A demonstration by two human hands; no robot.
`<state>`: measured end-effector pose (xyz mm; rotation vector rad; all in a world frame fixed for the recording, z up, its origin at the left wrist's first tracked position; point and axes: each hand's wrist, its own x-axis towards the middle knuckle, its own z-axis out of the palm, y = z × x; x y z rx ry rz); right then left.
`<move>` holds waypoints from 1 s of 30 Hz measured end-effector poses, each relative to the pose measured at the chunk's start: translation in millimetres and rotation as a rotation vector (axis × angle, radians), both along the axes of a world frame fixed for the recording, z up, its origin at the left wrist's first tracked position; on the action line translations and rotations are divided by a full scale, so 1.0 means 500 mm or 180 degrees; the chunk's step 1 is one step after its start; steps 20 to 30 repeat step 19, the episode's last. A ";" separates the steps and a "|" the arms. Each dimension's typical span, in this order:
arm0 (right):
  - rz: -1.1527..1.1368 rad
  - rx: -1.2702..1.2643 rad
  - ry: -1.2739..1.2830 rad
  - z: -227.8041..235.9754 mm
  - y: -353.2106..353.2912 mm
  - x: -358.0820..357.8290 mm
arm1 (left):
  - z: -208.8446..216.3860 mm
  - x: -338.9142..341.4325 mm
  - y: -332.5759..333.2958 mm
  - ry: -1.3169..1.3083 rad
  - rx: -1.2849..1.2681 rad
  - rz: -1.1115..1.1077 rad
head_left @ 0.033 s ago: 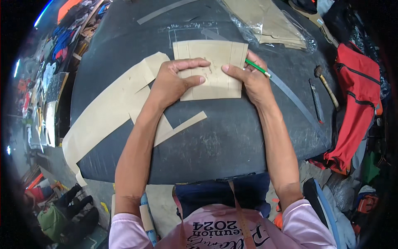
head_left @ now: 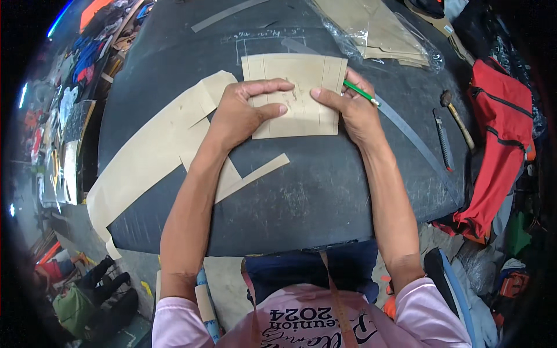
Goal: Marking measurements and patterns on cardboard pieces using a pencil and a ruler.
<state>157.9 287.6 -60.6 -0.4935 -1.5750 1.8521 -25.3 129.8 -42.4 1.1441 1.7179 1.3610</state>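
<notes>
Both hands hold a tan rectangular piece of stiff paper [head_left: 296,124] above the black work surface. Pencil-like lines run down near its left and right sides, with small marks in the middle. My left hand [head_left: 238,116] grips its left side, thumb and forefinger lying on the top face; the other fingers are mostly hidden. At the right edge, my right hand [head_left: 358,113] has its thumb on top and the remaining fingers behind. A green pencil [head_left: 360,91] with a pale end is also held in that hand. Under my left forearm lies a large cut sheet of tan paper [head_left: 154,136].
A metal ruler [head_left: 415,139] lies right of my hands on the black table [head_left: 301,191]. Farther right are a utility knife [head_left: 442,139], a hammer [head_left: 457,119] and a red zippered bag [head_left: 502,133]. Plastic-wrapped tan sheets [head_left: 377,32] sit at the back.
</notes>
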 end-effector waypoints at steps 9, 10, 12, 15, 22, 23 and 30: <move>-0.0019 0.0019 -0.0031 -0.015 0.006 -0.001 | -0.014 -0.004 0.001 0.0077 0.0052 -0.0020; -0.0010 0.0002 -0.0031 -0.015 0.006 -0.001 | -0.015 -0.005 0.001 0.0102 0.0074 -0.0034; -0.0029 0.0012 -0.0056 -0.013 0.004 0.000 | -0.013 -0.003 -0.001 0.0096 0.0047 -0.0020; -0.0036 0.0017 -0.0077 -0.013 0.002 0.000 | -0.010 0.000 -0.001 0.0078 -0.0010 0.0008; -0.0022 0.0035 -0.0096 -0.016 0.005 0.000 | -0.002 0.006 0.001 0.0039 -0.0148 0.0046; -0.0022 0.0035 -0.0096 -0.016 0.005 0.000 | -0.002 0.006 0.001 0.0039 -0.0148 0.0046; -0.0022 0.0035 -0.0096 -0.016 0.005 0.000 | -0.002 0.006 0.001 0.0039 -0.0148 0.0046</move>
